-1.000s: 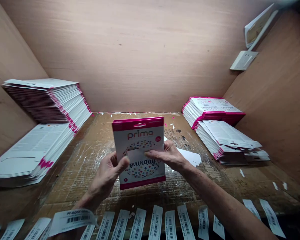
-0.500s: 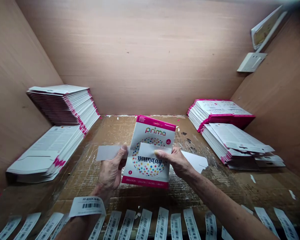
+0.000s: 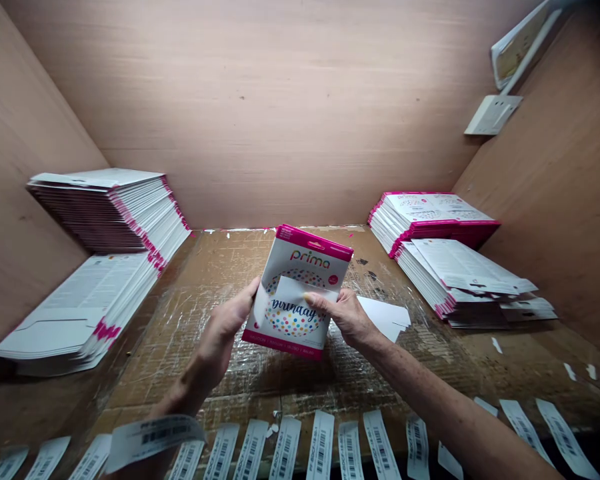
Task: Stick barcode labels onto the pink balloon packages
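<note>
A white and pink balloon packet (image 3: 285,337), printed "prima" and "birthday", tilts above the cardboard-covered surface. My left hand (image 3: 225,323) is at its left edge, the fingertips partly hidden by the packet. My right hand (image 3: 347,315) grips the right edge, its thumb pressing a blank white card (image 3: 291,288) against the packet's front. More white cards (image 3: 387,317) fan out just beyond my right wrist; whether they are held or lying on the surface, I cannot tell. A barcode label (image 3: 153,440), smeared by motion, is stuck on my left forearm.
Tall stacks of flat pink and white boxes (image 3: 100,227) stand at the left wall. At the right are more folded boxes (image 3: 435,223) and a loose pile (image 3: 473,270). Several barcode labels (image 3: 323,443) hang along the front edge. A socket (image 3: 494,115) is on the right wall.
The white card that stuck out by my left hand is out of sight. My left hand has straightened along the packet's edge, and the card in front sits slightly lower left.
</note>
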Demonstrator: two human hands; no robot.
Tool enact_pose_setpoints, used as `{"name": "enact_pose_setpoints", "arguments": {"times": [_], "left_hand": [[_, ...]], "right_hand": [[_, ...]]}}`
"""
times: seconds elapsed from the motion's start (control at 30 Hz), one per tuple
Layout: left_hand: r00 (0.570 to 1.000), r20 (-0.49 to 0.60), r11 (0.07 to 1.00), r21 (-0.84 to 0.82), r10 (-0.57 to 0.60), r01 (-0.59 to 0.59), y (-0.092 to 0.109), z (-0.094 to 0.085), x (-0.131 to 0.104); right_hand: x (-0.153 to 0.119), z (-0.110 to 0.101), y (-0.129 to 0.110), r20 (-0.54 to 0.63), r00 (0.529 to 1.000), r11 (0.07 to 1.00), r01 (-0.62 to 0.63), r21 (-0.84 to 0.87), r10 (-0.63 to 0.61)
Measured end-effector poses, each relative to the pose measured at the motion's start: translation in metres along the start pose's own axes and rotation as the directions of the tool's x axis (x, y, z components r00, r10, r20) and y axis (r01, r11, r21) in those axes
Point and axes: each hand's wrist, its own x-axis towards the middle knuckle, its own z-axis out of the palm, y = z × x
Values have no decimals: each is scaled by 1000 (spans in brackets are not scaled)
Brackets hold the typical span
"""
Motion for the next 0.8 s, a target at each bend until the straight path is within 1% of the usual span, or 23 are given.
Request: {"name": "enact_pose_setpoints", "arguments": {"times": [0.03, 0.07, 0.1, 0.13, 0.2, 0.23, 0.27, 0.3, 0.37, 0.4, 0.5, 0.57, 0.63, 0.7, 0.8], "left_hand": [[999, 46, 995, -95, -20, 25, 2, -1, 1], [997, 65, 985, -160, -48, 58, 4, -3, 2], [997, 49, 979, -190, -67, 75, 5, -4, 5], [997, 5, 979, -189, -79, 79, 5, -4, 8], [993, -100, 990, -132, -70, 56, 3, -2, 13], [991, -114, 993, -104, -68, 56, 2, -1, 15], [993, -91, 993, -89, -80, 72, 1, 1, 17], [993, -42, 991, -85, -111, 107, -1, 1, 17], [980, 60, 977, -81, -191, 196, -5, 1, 17], [972, 91, 971, -77, -218, 226, -7, -1, 16], [958, 100, 958, -67, -270, 277, -13, -8, 12], [961, 88, 962, -56, -262, 268, -15, -12, 9], [969, 91, 971, -35, -231, 235, -16, -14, 8], [976, 109, 981, -26, -186, 190, -16, -14, 7], [978, 137, 987, -22, -154, 159, -14, -13, 7]], "right_hand": [[0, -1, -1, -8, 1000, 1000, 4, 7, -4], [0, -2, -2, -9, 1000, 1000, 10, 16, -9], [0, -2, -3, -7, 1000, 1000, 15, 25, -15], [-1, -1, -3, 1, 1000, 999, 17, 32, -17], [-3, 2, -4, 33, 999, 999, 18, 37, -19], [-5, 3, -4, 53, 998, 999, 22, 39, -24], [-6, 5, -3, 74, 997, 999, 28, 41, -31], [-8, 6, -3, 94, 995, 998, 35, 45, -39], [-10, 7, -2, 120, 992, 999, 30, 43, -35], [-11, 7, -2, 131, 991, 999, 15, 35, -20], [-11, 4, -4, 191, 981, 1000, -22, 0, 21], [-11, 1, -5, 245, 969, 1000, -27, -16, 30], [-12, 0, -7, 270, 962, 999, -39, -30, 46], [-12, 0, -6, 253, 966, 998, -49, -33, 56], [-12, 2, -3, 182, 982, 999, -36, -19, 39]]}}
